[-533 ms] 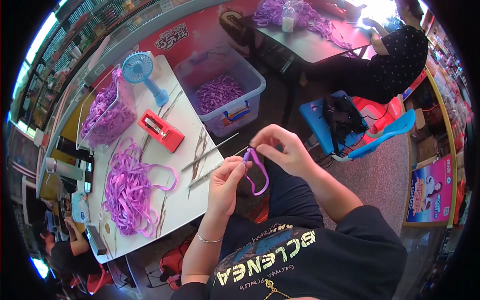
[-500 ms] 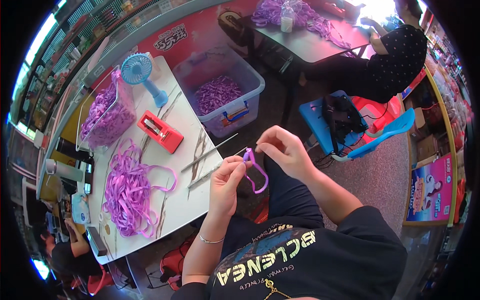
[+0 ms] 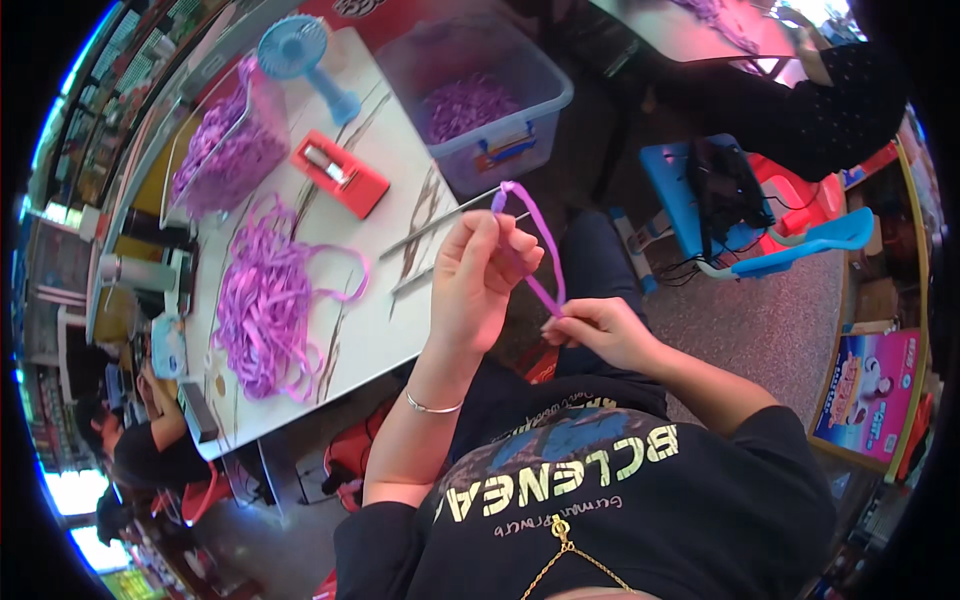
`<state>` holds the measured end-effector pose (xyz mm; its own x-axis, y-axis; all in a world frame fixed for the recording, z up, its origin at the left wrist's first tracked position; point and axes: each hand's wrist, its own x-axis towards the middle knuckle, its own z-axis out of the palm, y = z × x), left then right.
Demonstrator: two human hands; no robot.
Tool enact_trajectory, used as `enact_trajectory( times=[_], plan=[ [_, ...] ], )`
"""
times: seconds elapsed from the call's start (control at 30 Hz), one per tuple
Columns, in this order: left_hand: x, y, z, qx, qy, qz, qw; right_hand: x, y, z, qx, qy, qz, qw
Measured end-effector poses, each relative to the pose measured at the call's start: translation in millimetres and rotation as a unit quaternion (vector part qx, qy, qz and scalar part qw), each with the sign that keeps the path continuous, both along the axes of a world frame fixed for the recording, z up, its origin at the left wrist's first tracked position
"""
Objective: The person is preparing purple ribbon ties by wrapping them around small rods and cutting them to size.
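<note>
While your left hand (image 3: 478, 275) stands raised near the table edge, its thumb and index finger are pinched together on the upper end of a purple ribbon loop (image 3: 547, 236). The knuckles of that hand face up and outward, its other fingers curl in toward the palm, and your left forearm rises almost straight from the lower edge, with a thin bracelet (image 3: 433, 408) around it below the wrist. Your right hand (image 3: 610, 332) sits lower and to the right, its forearm slanting in from the right side with the elbow bent. Its thumb and fingertips are closed on the lower end of the loop, so the band stretches at a slant between your two hands, in front of your body and just beyond the table (image 3: 385, 225).

Just past your left fingers, two thin metal rods (image 3: 430, 231) lie side by side, jutting over the table edge. To your left on the tabletop lies a tangled heap of purple ribbon (image 3: 262, 320), with a red tape dispenser (image 3: 366, 192) beyond it. A translucent tub (image 3: 545, 105) holding purple pieces (image 3: 465, 108) stands past the table's far right edge.
</note>
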<state>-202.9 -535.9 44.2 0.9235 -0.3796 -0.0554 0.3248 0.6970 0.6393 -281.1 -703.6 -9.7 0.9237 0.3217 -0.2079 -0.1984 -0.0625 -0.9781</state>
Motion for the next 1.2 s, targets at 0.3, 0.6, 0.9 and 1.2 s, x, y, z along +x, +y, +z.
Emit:
enact_trajectory(
  times=[0.3,0.6,0.9,1.2],
  plan=[
    [-0.6,46.8,6.2,0.001,-0.038,0.021,0.999,-7.1,-43.5,-37.2,-0.263,-0.104,-0.011,0.959],
    [-24.3,83.2,5.7,0.403,-0.11,-0.074,0.906,40.9,-57.2,5.3,-0.34,-0.351,-0.256,0.834],
    [-11.1,76.0,15.3,0.451,-0.19,-0.12,0.864,31.8,-43.3,-20.0,-0.259,-0.24,-0.088,0.931],
    [-6.2,70.9,28.0,0.438,-0.199,-0.228,0.846,74.1,10.4,33.0,0.06,-0.196,0.199,0.958]
  ],
)
